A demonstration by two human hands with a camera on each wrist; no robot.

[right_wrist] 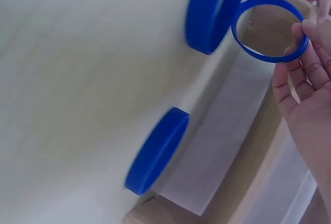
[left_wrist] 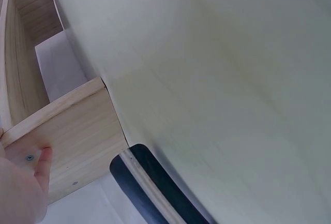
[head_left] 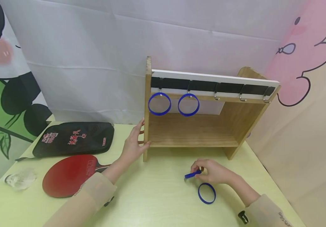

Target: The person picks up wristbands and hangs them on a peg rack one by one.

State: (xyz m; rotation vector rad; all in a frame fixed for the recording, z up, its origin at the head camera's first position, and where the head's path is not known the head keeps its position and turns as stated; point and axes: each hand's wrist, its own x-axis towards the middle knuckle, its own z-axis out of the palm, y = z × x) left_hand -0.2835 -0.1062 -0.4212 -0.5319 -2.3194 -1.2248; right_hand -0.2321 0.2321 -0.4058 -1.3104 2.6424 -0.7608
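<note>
My left hand (head_left: 132,146) rests against the left side panel of a wooden shelf (head_left: 191,130), its fingers extended along the panel. A fingertip touches the outer face of that panel (left_wrist: 85,136) in the left wrist view. Above the tabletop, in front of the shelf, my right hand (head_left: 213,171) pinches a blue ring (right_wrist: 269,58) between thumb and fingers. Two more blue rings, a nearer ring (right_wrist: 158,151) and a farther ring (right_wrist: 199,27), are low by the tabletop. Only one loose ring (head_left: 214,193) besides the pinched one shows in the head view.
Two blue rings, left (head_left: 169,108) and right (head_left: 197,108), hang from hooks on the shelf's front rail. Bare hooks (head_left: 242,99) continue rightward. On the left lie a red table tennis paddle (head_left: 69,176), a black case (head_left: 89,148) and a shuttlecock (head_left: 21,179). Cloth hangs behind.
</note>
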